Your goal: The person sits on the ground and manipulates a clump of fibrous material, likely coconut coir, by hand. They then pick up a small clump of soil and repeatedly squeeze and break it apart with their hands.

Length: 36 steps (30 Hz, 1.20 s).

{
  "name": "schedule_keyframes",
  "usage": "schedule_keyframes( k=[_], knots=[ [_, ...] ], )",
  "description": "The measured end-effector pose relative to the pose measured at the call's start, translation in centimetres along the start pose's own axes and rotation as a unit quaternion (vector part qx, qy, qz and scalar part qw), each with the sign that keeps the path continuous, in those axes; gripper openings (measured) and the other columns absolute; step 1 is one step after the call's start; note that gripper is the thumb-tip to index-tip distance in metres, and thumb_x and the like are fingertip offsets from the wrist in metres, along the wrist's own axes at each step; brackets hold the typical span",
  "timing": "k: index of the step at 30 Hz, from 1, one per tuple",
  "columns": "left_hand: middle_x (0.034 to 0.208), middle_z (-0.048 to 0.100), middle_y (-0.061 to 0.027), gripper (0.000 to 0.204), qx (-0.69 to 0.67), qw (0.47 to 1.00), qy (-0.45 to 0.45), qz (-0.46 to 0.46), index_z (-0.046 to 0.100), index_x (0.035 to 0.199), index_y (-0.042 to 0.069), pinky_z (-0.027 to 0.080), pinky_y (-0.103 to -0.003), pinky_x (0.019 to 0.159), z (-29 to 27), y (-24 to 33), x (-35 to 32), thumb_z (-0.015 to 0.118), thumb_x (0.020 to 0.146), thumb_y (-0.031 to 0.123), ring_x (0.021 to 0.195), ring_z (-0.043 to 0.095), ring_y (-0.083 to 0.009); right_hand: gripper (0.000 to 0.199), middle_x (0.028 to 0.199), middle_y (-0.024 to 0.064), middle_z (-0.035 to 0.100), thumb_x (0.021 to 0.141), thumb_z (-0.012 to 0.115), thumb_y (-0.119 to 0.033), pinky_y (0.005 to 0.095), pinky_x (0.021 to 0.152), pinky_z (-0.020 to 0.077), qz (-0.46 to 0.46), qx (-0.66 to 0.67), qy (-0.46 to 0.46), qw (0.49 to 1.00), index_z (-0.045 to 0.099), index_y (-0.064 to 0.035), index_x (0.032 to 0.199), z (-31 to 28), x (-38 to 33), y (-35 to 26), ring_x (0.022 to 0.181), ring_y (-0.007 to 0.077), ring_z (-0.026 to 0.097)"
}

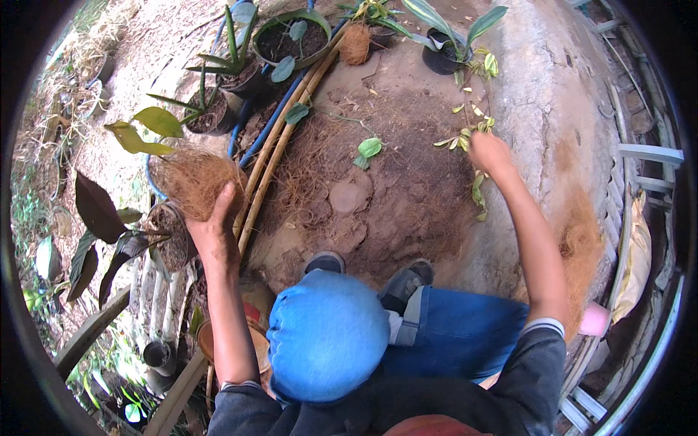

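My left hand (217,227) grips a brown clump of coconut fibre (193,179) whose plant shows yellow-green leaves (144,131), held above a small dark pot (174,240) at the left. My right hand (488,151) reaches forward onto the ground and closes on a leafy cutting (465,136) with pale green and yellow leaves. Loose fibre and soil (378,189) lie between the hands. My knees in blue jeans (327,334) are bent below.
Several potted plants (291,36) stand at the back, one black pot (442,58) near the right hand. Bamboo poles (280,138) and a blue hose (269,116) run diagonally. A heap of fibre (582,247) and a metal frame (640,189) lie at the right.
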<state>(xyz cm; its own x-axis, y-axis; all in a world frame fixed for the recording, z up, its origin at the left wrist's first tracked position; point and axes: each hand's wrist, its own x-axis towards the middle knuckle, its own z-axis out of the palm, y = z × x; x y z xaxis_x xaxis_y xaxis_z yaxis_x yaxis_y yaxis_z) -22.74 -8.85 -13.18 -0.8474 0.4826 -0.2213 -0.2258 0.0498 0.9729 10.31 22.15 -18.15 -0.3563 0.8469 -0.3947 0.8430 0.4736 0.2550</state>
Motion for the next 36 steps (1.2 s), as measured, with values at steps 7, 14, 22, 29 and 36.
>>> schedule_keyframes(
  k=[7,14,22,29,36],
  knots=[
    [0.103,0.06,-0.0065,0.045,0.011,0.999,-0.038,-0.038,0.054,0.111,0.0,0.043,-0.03,0.086,4.2,-1.8,1.0,0.073,0.071,0.008,0.093,0.056,-0.0155,0.038,0.085,0.0108,0.067,0.065,0.071,-0.045,0.0397,0.072,0.051,-0.131,0.168,-0.071,0.974,0.066,-0.0092,0.078,0.2,7.3,-8.7,0.081,0.0294,0.064],
    [0.104,0.06,-0.0063,0.047,-0.002,0.997,-0.039,-0.065,0.053,0.112,0.001,0.043,-0.029,0.087,5.1,-4.2,1.7,0.073,0.069,0.003,0.093,0.057,-0.0153,0.036,0.082,0.008,0.067,0.064,0.074,-0.044,0.036,0.077,0.0491,-0.167,0.156,-0.102,0.968,0.068,-0.0126,0.08,1.7,4.2,-11.6,0.084,0.0257,0.063],
    [0.111,0.056,-0.0076,0.055,0.056,0.994,-0.059,-0.069,0.05,0.118,0.002,0.038,-0.031,0.091,5.4,-4.8,1.0,0.073,0.071,0.018,0.101,0.052,-0.0183,0.02,0.076,0.0104,0.067,0.082,0.057,-0.021,0.0344,0.073,0.0482,-0.163,0.37,-0.157,0.901,0.068,-0.0057,0.088,-0.3,3.5,-7.3,0.074,0.0219,0.064],
    [0.112,0.056,-0.0078,0.054,0.043,0.995,-0.053,-0.075,0.05,0.118,0.002,0.037,-0.031,0.092,5.2,-4.4,0.6,0.072,0.071,0.017,0.104,0.052,-0.0189,0.026,0.076,0.0132,0.063,0.081,0.057,-0.026,0.0351,0.068,0.0462,-0.104,0.271,-0.051,0.956,0.066,-0.0022,0.086,-2.6,3.0,-5.6,0.072,0.021,0.059],
    [0.111,0.056,-0.0081,0.054,0.026,0.996,-0.054,-0.073,0.048,0.118,0.002,0.039,-0.031,0.09,5.1,-5.3,1.0,0.072,0.072,0.017,0.102,0.052,-0.0189,0.027,0.105,0.0131,0.061,0.078,0.049,-0.009,0.0411,0.084,0.0477,-0.103,0.035,0.06,0.992,0.065,-0.0114,0.1,-0.7,8.6,-9.8,0.099,0.0285,0.059]
  ],
)
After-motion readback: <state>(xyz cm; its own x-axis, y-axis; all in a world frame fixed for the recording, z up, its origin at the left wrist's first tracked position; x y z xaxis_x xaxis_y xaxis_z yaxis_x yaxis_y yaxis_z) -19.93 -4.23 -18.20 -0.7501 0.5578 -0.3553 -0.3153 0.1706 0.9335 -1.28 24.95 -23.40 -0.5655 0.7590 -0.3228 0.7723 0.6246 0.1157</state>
